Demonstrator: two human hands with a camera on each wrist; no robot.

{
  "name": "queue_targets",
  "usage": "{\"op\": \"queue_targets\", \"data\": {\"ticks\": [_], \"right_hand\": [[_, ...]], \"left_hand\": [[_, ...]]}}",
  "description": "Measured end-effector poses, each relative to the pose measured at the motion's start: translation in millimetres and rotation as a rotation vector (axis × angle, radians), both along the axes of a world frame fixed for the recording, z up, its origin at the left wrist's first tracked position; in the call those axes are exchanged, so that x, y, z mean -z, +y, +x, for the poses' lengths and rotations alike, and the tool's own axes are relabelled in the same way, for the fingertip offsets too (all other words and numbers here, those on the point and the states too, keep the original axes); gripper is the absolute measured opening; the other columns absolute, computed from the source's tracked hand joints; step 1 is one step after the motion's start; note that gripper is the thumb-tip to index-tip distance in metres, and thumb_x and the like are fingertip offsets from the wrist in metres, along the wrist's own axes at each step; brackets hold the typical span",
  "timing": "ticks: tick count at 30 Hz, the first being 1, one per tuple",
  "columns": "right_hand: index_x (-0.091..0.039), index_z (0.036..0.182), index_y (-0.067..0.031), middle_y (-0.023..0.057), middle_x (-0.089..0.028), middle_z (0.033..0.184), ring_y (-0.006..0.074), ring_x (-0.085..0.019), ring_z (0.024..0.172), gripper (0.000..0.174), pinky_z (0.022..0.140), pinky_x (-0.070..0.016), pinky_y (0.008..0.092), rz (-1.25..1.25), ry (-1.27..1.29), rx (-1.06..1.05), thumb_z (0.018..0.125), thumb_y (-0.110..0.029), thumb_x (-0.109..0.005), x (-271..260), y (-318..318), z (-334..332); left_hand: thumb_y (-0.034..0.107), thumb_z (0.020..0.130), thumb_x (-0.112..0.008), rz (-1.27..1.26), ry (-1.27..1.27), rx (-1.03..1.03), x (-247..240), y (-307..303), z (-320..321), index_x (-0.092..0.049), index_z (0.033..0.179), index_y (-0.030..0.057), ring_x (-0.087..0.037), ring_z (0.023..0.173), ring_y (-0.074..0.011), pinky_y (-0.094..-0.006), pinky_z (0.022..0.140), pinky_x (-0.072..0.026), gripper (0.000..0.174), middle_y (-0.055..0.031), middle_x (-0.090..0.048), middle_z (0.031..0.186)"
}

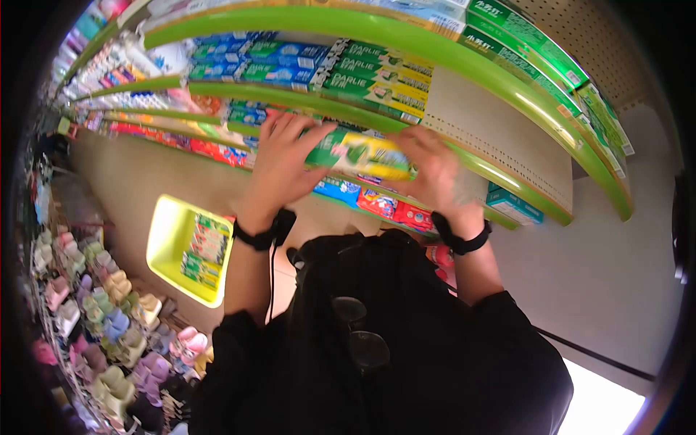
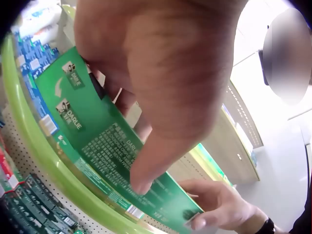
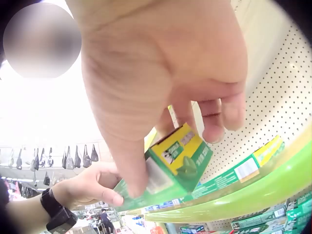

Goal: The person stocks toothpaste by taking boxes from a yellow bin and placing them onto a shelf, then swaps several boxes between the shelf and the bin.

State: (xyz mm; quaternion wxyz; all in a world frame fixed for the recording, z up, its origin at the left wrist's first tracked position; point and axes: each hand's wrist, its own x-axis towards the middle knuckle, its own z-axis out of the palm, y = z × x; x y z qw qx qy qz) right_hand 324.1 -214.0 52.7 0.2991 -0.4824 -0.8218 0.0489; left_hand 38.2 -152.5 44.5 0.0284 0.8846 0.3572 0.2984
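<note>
A green and yellow Darlie toothpaste box is held level between both hands in front of the shelf. My left hand grips its left end, thumb pressed along the green printed face in the left wrist view. At the other end my right hand pinches the box between thumb and fingers; the right wrist view shows the yellow and green end flap below that palm. Just behind the held box, matching Darlie boxes lie stacked on the shelf.
Curved green shelf edges run above and below the hands. Blue toothpaste boxes sit left of the Darlie stack. A yellow basket holding several boxes stands on the floor at left, near racks of slippers.
</note>
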Motion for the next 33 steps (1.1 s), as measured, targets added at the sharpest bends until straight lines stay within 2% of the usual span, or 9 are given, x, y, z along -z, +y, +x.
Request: {"op": "queue_targets", "data": {"ticks": [4,5,7,8,10,17,21,27,33], "right_hand": [[-0.069,0.125,-0.0014,0.0136,-0.069,0.118,0.0305,-0.071,0.099,0.058,0.076,-0.0583,0.0381,0.01,0.187,0.126,0.073,-0.015,-0.092,-5.7,12.8,40.0],[-0.069,0.125,-0.0014,0.0136,-0.069,0.118,0.0305,-0.071,0.099,0.058,0.076,-0.0583,0.0381,0.014,0.176,0.105,0.073,-0.015,-0.092,-2.8,19.1,55.0],[-0.066,0.13,0.0007,0.0076,-0.069,0.105,0.0138,-0.065,0.069,0.056,0.055,-0.0536,0.028,0.045,0.22,0.198,0.082,-0.015,-0.09,7.7,37.5,88.5],[-0.066,0.13,0.0007,0.0076,-0.069,0.105,0.0138,-0.065,0.069,0.056,0.055,-0.0536,0.028,0.051,0.207,0.18,0.082,-0.015,-0.09,6.6,46.8,99.5],[-0.067,0.127,0.0016,0.0061,-0.067,0.089,0.011,-0.06,0.059,0.05,0.049,-0.0509,0.0281,-0.255,0.447,0.417,0.087,-0.018,-0.088,0.9,71.2,118.3],[-0.072,0.113,-0.0029,0.003,-0.068,0.084,0.0114,-0.058,0.056,0.03,0.047,-0.0498,0.0287,-0.457,0.545,0.2,0.093,-0.021,-0.084,37.3,226.2,185.7],[-0.07,0.11,-0.002,0.004,-0.068,0.085,0.0135,-0.06,0.058,0.031,0.052,-0.0517,0.0289,-0.491,0.719,0.025,0.092,-0.022,-0.085,70.6,287.5,206.1],[-0.068,0.115,-0.002,0.0066,-0.067,0.086,0.0161,-0.06,0.06,0.037,0.053,-0.0515,0.0308,-0.519,0.523,0.129,0.09,-0.021,-0.087,13.7,243.0,131.6],[-0.065,0.12,-0.0004,0.0088,-0.067,0.09,0.0174,-0.061,0.061,0.046,0.054,-0.0514,0.0313,-0.589,0.489,0.1,0.088,-0.023,-0.09,22.1,268.9,150.0]], "left_hand": [[0.019,0.074,-0.087,0.025,-0.079,0.002,-5.0,16.2,49.5,-0.069,0.132,0.0147,-0.055,0.13,-0.0336,-0.0532,0.116,-0.0364,0.061,-0.0104,-0.062,0.132],[0.02,0.076,-0.086,0.191,-0.145,-0.05,-7.6,15.9,62.7,-0.069,0.131,0.013,-0.054,0.131,-0.0357,-0.0537,0.115,-0.0376,0.058,-0.0117,-0.06,0.135],[0.021,0.078,-0.086,0.368,-0.215,-0.119,-7.9,20.0,81.0,-0.07,0.129,0.0114,-0.053,0.132,-0.0378,-0.0541,0.115,-0.0388,0.055,-0.013,-0.058,0.138],[0.021,0.077,-0.086,0.315,-0.313,-0.094,2.5,23.5,88.9,-0.071,0.125,0.0101,-0.053,0.131,-0.0387,-0.0543,0.116,-0.0382,0.051,-0.0153,-0.056,0.139],[0.024,0.077,-0.085,0.236,-0.374,-0.095,27.9,36.0,101.3,-0.071,0.118,0.0067,-0.053,0.132,-0.0403,-0.0541,0.115,-0.0399,0.047,-0.0202,-0.055,0.14],[0.034,0.08,-0.084,0.108,-0.047,-0.329,56.4,58.4,124.6,-0.07,0.128,0.0104,-0.053,0.134,-0.0385,-0.049,0.108,-0.0469,0.056,-0.0193,-0.058,0.142],[0.038,0.08,-0.084,-0.133,0.135,-0.332,36.2,61.4,127.0,-0.072,0.126,0.012,-0.059,0.123,-0.0332,-0.0472,0.099,-0.0523,0.054,-0.0152,-0.065,0.126],[0.031,0.081,-0.082,-0.189,0.15,-0.304,40.5,68.3,128.9,-0.077,0.113,0.0121,-0.062,0.117,-0.0328,-0.0458,0.088,-0.0584,0.038,-0.013,-0.068,0.114],[0.031,0.082,-0.081,-0.181,0.119,-0.339,47.4,65.7,133.1,-0.077,0.114,0.0116,-0.061,0.117,-0.0323,-0.044,0.086,-0.0599,0.038,-0.0139,-0.067,0.115]]}}
